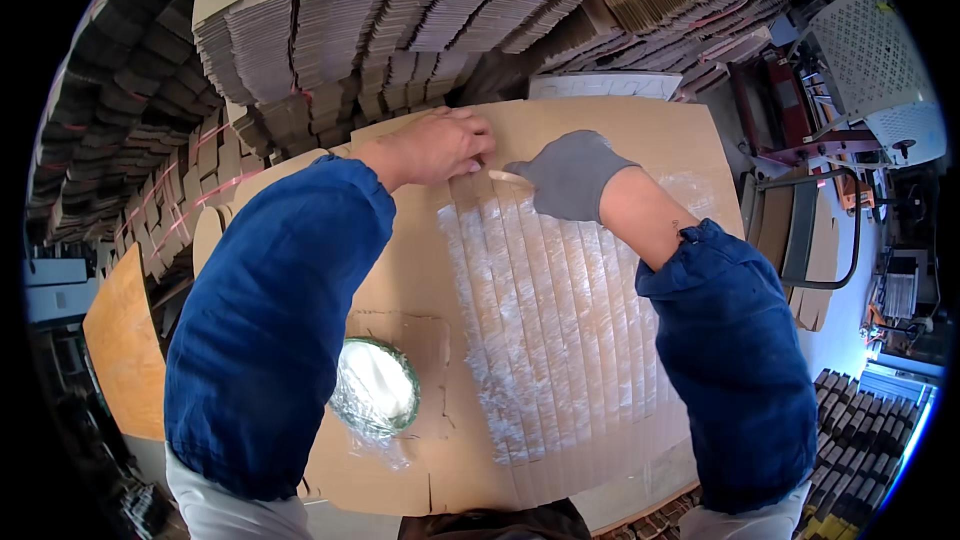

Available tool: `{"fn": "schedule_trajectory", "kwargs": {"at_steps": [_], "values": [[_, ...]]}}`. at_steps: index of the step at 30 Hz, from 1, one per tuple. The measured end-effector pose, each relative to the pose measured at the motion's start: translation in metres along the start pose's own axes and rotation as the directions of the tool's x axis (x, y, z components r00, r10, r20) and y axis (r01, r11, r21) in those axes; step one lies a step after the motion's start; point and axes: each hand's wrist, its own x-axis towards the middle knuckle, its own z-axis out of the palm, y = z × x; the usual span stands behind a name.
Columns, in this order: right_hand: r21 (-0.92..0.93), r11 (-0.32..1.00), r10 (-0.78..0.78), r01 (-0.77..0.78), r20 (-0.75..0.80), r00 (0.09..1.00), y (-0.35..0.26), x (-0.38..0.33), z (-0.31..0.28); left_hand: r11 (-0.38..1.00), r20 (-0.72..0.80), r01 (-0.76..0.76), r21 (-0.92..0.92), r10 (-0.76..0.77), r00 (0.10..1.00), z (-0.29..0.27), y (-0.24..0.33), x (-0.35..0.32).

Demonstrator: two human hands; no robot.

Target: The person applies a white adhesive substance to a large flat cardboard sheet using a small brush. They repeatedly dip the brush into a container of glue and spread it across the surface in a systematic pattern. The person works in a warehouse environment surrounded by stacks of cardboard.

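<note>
Nearest the lower edge sits a green-rimmed bowl [376, 387] lined with clear plastic film and filled with white paste; it rests on a brown cardboard sheet [400, 480], just beside the left forearm in its blue sleeve [270, 330]. To the right of the bowl, a fanned row of overlapping cardboard strips [560, 340] lies across the work surface, their exposed edges streaked with white glue; the right forearm, in a blue sleeve cover [735, 360], passes above their right side.

Farther on, at the upper end of the strips, the two hands meet. The left hand [437, 147] is bare; its fingers are curled down and pressed on the top edge of the strips, pinching or pinning the cardboard there, though whether it truly grips anything cannot be told. The right hand [574, 173] wears a grey glove; its fingers are closed around the handle of a brush [507, 176], whose pale tip points left toward the left hand's fingertips and lies just over the strip tops.

Under both hands stretches a large flat cardboard panel [660, 135]; beyond it rise stacks of flat corrugated box blanks [400, 10] bound with red strapping; to the far right stands a white perforated chair [880, 60] and a metal frame [810, 230].
</note>
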Motion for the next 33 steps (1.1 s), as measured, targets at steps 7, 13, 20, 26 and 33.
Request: {"fn": "schedule_trajectory", "kwargs": {"at_steps": [7,13,20,26,33], "values": [[-0.269,0.949,-0.156,0.164,0.050,0.987,0.003,0.015,0.009,0.999,0.093,0.008,-0.054,-0.003,0.996,-0.005,0.000,0.010],[-0.313,0.937,-0.134,0.154,0.084,0.987,-0.002,0.018,0.008,1.000,0.115,0.024,0.012,-0.026,0.993,-0.004,0.003,0.013],[-0.340,0.923,-0.164,0.181,0.077,0.983,0.000,0.025,0.015,1.000,0.146,0.024,0.002,-0.024,0.989,-0.005,0.004,0.018],[-0.346,0.924,-0.119,0.160,0.138,0.983,-0.005,0.023,0.010,1.000,0.168,0.030,-0.008,-0.028,0.985,-0.006,0.003,0.019],[-0.321,0.935,-0.128,0.152,0.095,0.987,-0.001,0.020,0.014,0.999,0.155,0.017,-0.030,-0.012,0.988,-0.007,0.004,0.020]]}}
